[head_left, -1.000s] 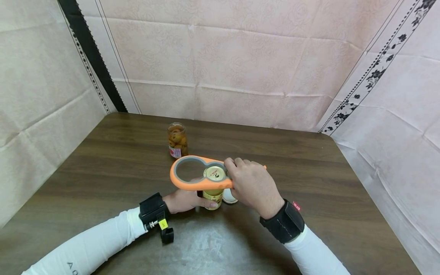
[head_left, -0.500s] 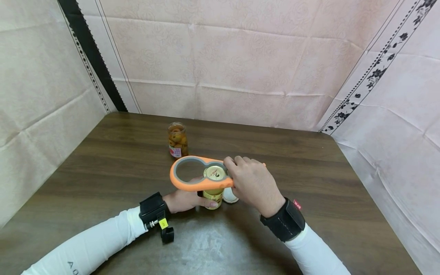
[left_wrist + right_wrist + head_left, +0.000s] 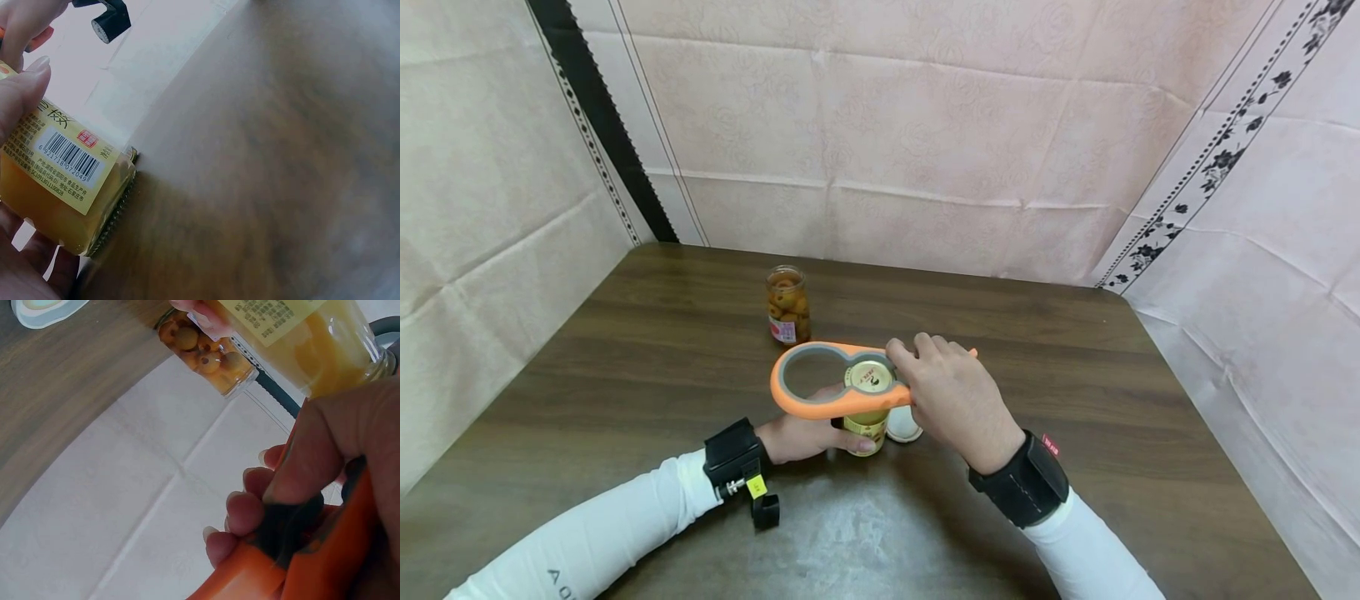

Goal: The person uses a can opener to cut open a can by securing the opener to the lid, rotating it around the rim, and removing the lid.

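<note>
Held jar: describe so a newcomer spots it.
On the brown table, find the left hand. It grips the jar, whose pale lid shows through the orange opener. The jar's yellow label sets it apart from the farther jar of brown pieces.

White sleeves (image 3: 598, 525) meet black wristbands (image 3: 1021, 483), with a yellow sticker (image 3: 756, 487) and red tag (image 3: 1050, 445)

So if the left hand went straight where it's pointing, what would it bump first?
The left hand grips the yellow-labelled glass jar; past that, it would probably meet the round white lid on the brown wood-grain table, though depth is unclear.
</note>
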Demonstrator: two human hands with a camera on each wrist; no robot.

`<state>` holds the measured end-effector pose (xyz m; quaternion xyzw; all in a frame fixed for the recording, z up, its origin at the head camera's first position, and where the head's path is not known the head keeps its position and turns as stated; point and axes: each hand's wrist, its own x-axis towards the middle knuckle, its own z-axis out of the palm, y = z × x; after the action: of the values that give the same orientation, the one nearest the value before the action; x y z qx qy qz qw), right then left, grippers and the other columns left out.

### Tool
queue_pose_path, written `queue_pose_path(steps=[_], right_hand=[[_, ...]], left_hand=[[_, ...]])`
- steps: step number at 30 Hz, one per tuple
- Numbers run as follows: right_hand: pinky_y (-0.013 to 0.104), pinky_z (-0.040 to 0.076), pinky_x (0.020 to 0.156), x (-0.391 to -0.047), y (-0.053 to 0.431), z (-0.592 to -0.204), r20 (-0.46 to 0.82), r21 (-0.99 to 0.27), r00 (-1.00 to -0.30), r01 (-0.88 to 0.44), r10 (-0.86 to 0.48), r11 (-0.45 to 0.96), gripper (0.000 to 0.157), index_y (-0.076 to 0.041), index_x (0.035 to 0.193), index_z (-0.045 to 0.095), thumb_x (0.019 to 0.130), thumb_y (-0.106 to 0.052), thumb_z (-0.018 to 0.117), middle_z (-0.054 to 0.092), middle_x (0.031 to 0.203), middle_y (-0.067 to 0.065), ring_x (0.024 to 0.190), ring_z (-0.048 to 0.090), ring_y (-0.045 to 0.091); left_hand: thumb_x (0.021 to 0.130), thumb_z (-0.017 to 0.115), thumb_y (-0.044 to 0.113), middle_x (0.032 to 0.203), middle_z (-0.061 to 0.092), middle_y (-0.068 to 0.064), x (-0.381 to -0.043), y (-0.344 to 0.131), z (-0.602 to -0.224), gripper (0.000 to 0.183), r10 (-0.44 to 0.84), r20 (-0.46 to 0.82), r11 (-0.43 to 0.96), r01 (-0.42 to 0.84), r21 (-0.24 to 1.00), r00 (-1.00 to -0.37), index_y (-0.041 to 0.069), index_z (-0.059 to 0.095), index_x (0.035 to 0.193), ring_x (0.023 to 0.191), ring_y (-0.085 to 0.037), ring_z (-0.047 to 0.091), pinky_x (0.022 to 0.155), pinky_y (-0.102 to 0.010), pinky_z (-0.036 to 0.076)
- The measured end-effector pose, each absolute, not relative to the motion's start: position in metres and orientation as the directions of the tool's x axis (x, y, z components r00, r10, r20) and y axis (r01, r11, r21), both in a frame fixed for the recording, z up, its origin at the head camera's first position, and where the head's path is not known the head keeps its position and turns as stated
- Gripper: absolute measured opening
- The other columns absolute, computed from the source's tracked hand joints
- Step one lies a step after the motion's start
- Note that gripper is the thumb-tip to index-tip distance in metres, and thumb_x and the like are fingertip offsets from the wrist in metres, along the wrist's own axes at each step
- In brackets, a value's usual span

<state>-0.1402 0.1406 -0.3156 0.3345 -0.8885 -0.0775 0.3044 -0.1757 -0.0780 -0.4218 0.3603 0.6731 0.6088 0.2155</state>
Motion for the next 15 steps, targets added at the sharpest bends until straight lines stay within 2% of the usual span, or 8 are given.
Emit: queue_pose_path(steps=[4, 10, 15], right_hand=[[0.03, 0.05, 0.061, -0.1405, 0.1403, -0.3156, 0.499, 0.352, -0.585, -0.538, -0.64, 0.766, 0.038, -0.01, 0.108, 0.058, 0.074, 0.002, 0.07, 0.053, 0.076, 0.004, 0.067, 0.059, 0.021], [0.029, 0.051, 0.063, -0.1414, 0.1401, -0.3158, 0.508, 0.371, -0.57, -0.533, -0.646, 0.761, 0.04, -0.01, 0.109, 0.058, 0.073, 0.004, 0.069, 0.052, 0.075, 0.004, 0.068, 0.058, 0.021], [0.029, 0.05, 0.064, -0.1417, 0.14, -0.3162, 0.512, 0.377, -0.562, -0.533, -0.65, 0.758, 0.038, -0.01, 0.108, 0.058, 0.075, 0.006, 0.066, 0.051, 0.075, 0.004, 0.068, 0.057, 0.021]], left_hand=[[0.09, 0.077, 0.009, 0.137, 0.058, -0.018, -0.1756, -0.0782, -0.4209, 0.07, 0.753, 0.151, -0.01, 0.218, 0.976, -0.64, 0.028, 0.046, 0.149, 0.108, -0.018, 0.055, 0.096, -0.029, 0.048], [0.091, 0.076, 0.009, 0.121, 0.06, -0.015, -0.1767, -0.0771, -0.4219, 0.067, 0.768, 0.148, -0.021, 0.207, 0.978, -0.623, 0.027, 0.046, 0.149, 0.099, -0.017, 0.055, 0.088, -0.028, 0.049], [0.091, 0.076, 0.011, 0.123, 0.059, -0.013, -0.1771, -0.0777, -0.423, 0.068, 0.763, 0.139, -0.012, 0.201, 0.979, -0.631, 0.026, 0.045, 0.15, 0.101, -0.018, 0.054, 0.09, -0.029, 0.048]])
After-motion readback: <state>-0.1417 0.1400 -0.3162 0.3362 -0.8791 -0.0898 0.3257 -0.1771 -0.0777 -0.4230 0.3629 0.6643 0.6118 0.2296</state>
